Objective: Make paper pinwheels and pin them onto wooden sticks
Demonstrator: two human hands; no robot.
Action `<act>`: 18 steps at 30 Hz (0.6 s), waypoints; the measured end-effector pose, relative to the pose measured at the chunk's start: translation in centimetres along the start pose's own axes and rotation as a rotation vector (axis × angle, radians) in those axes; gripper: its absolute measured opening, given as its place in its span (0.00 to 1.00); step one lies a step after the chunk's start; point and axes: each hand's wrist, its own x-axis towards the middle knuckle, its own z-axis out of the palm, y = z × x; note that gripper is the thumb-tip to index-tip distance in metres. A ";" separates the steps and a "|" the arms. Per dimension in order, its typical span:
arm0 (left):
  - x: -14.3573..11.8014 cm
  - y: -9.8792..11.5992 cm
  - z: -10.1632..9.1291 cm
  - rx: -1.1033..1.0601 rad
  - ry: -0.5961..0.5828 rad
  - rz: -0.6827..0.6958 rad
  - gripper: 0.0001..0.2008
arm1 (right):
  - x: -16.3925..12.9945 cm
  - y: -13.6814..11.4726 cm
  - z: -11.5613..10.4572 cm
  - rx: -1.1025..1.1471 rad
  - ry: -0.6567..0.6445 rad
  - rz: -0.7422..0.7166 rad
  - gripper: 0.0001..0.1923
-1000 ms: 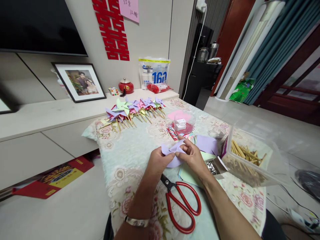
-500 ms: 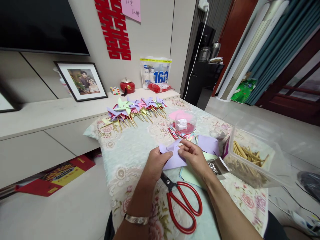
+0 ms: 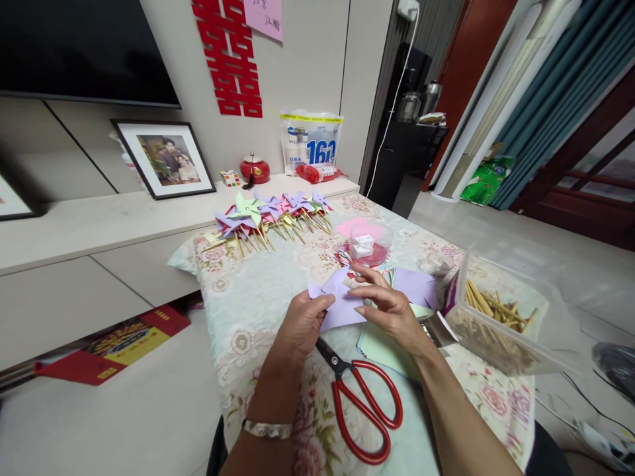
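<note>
My left hand (image 3: 303, 322) pinches the left side of a sheet of purple paper (image 3: 342, 307) between thumb and fingers. Part of the sheet is folded over near the thumb. At the sheet's right side is my right hand (image 3: 389, 307), fingers apart and holding nothing; whether a fingertip touches the paper I cannot tell. Scissors with red handles (image 3: 364, 410) lie on the table just below, their blades partly under my left hand. Beneath my right hand are light green sheets (image 3: 384, 350) and a small box of metal pieces (image 3: 439, 328), partly covered.
Several finished paper pinwheels (image 3: 268, 211) lie at the table's far left. A round clear container (image 3: 370, 244) with white boxes stands behind my hands. To the right are more purple paper (image 3: 414, 287) and a clear plastic bin (image 3: 516, 344) of wooden sticks.
My right hand has let go of the purple paper and opened, its fingers now spread. The left hand keeps hold of the sheet, which has shifted slightly left.
</note>
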 end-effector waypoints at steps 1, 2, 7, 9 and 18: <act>0.0 0.1 0.0 0.001 0.009 -0.004 0.17 | 0.0 -0.1 -0.2 -0.010 -0.031 0.005 0.12; 0.0 0.1 0.1 -0.001 0.015 -0.007 0.16 | 0.0 -0.2 -0.3 -0.015 -0.054 0.016 0.11; -0.1 0.4 0.4 -0.003 0.010 -0.009 0.16 | -0.2 -0.6 -0.6 -0.012 -0.082 0.076 0.09; -0.2 0.4 0.4 0.021 0.022 -0.009 0.16 | -0.3 -0.5 -0.6 -0.029 -0.084 0.081 0.09; 0.2 -0.2 0.3 0.106 0.068 0.034 0.13 | -0.4 0.0 -0.3 -0.035 -0.068 0.173 0.07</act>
